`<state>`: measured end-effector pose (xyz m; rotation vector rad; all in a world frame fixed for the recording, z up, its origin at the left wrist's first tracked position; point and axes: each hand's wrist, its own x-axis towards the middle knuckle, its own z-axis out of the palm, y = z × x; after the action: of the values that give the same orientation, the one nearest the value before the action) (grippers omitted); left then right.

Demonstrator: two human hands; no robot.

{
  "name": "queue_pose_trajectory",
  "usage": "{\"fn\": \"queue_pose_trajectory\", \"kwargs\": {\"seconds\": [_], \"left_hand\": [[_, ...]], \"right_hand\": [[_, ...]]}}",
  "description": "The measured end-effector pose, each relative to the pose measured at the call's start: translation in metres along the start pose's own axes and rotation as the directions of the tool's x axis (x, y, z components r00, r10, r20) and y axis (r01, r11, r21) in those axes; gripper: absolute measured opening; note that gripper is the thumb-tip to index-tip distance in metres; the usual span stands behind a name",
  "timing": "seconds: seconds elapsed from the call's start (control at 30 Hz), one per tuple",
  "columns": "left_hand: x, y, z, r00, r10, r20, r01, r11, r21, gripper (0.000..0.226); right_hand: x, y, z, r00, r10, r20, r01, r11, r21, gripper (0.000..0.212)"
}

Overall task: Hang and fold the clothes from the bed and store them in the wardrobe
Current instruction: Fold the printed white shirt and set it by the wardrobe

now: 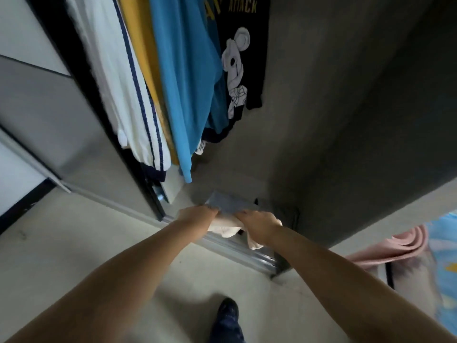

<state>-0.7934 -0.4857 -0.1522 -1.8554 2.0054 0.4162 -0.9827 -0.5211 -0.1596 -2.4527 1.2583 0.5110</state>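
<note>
Far left is the grey sliding door (49, 115) of the wardrobe (346, 120), pushed aside so the inside is open. Next to it hang the clothes: a white jersey (116, 78) with navy stripes, a yellow garment (142, 45) squeezed in behind it, then a bright blue shirt (183, 78), and a black tee (247, 58) with a white cartoon print and yellow lettering. All four hang close together, touching, with their hems well above the wardrobe floor.

Down low, both arms reach in at the bottom of the wardrobe. The left hand (197, 214) has its fingers curled down onto a folded cream garment (223, 227), and the right hand (257, 225) grips the other side of the same piece, fingers closed over it. The cream garment sits right at the wardrobe's front edge, just above the metal door track (249, 254). Just behind the hands there's a flat grey thing (230, 203), maybe a folded item or a box, kinda too dim to say.

Below that, pale floor (74, 243) and one dark shoe (228, 311). Far right, past the wardrobe's side, a bit of pink fabric (393, 248) and light blue printed bedding (445, 263) peek in.
</note>
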Motion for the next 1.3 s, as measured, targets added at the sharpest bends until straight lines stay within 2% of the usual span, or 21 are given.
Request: {"fn": "queue_pose_trajectory", "kwargs": {"seconds": [0.27, 0.37, 0.5, 0.6, 0.7, 0.83, 0.97, 1.03, 1.1, 1.17, 1.3], "left_hand": [[0.1, -0.013, 0.01, 0.991, 0.082, 0.104, -0.083, 0.997, 0.006, 0.053], [0.16, -0.016, 0.033, 0.988, 0.147, 0.051, -0.148, 0.989, 0.003, 0.046], [0.258, -0.024, 0.088, 0.978, 0.207, 0.042, -0.207, 0.978, 0.006, 0.036], [0.334, -0.032, 0.129, 0.96, 0.276, -0.042, -0.265, 0.947, 0.18, 0.033], [0.405, -0.039, 0.159, 0.928, 0.336, -0.158, -0.29, 0.922, 0.257, 0.043], [0.479, -0.051, 0.199, 0.909, 0.327, -0.259, -0.251, 0.924, 0.288, 0.057], [0.528, -0.061, 0.26, 0.9, 0.318, -0.297, -0.237, 0.931, 0.277, 0.062], [0.54, -0.061, 0.299, 0.915, 0.314, -0.255, -0.253, 0.936, 0.245, 0.061], [0.543, -0.059, 0.34, 0.933, 0.319, -0.168, -0.294, 0.943, 0.153, 0.06], [0.54, -0.062, 0.373, 0.936, 0.347, -0.066, -0.335, 0.932, 0.139, 0.072], [0.537, -0.082, 0.401, 0.907, 0.42, 0.006, -0.42, 0.907, -0.042, 0.09]], "right_hand": [[0.084, 0.042, 0.019, 0.998, 0.041, 0.056, -0.041, 0.999, -0.012, 0.076], [0.129, 0.068, 0.046, 0.996, 0.091, 0.007, -0.091, 0.995, 0.038, 0.061], [0.214, 0.111, 0.092, 0.995, 0.095, 0.036, -0.098, 0.992, 0.079, 0.06], [0.276, 0.138, 0.123, 0.995, 0.091, 0.039, -0.092, 0.995, 0.042, 0.056], [0.33, 0.166, 0.147, 0.991, 0.135, -0.021, -0.135, 0.991, 0.011, 0.059], [0.388, 0.189, 0.187, 0.964, 0.213, -0.161, -0.217, 0.976, -0.005, 0.064], [0.438, 0.19, 0.25, 0.918, 0.296, -0.263, -0.309, 0.951, -0.01, 0.065], [0.453, 0.187, 0.287, 0.926, 0.311, -0.213, -0.307, 0.95, 0.053, 0.069], [0.457, 0.183, 0.326, 0.952, 0.294, -0.084, -0.28, 0.949, 0.148, 0.072], [0.455, 0.179, 0.359, 0.971, 0.241, 0.014, -0.239, 0.954, 0.181, 0.07], [0.452, 0.176, 0.389, 0.98, 0.193, 0.049, -0.199, 0.96, 0.195, 0.069]]}}
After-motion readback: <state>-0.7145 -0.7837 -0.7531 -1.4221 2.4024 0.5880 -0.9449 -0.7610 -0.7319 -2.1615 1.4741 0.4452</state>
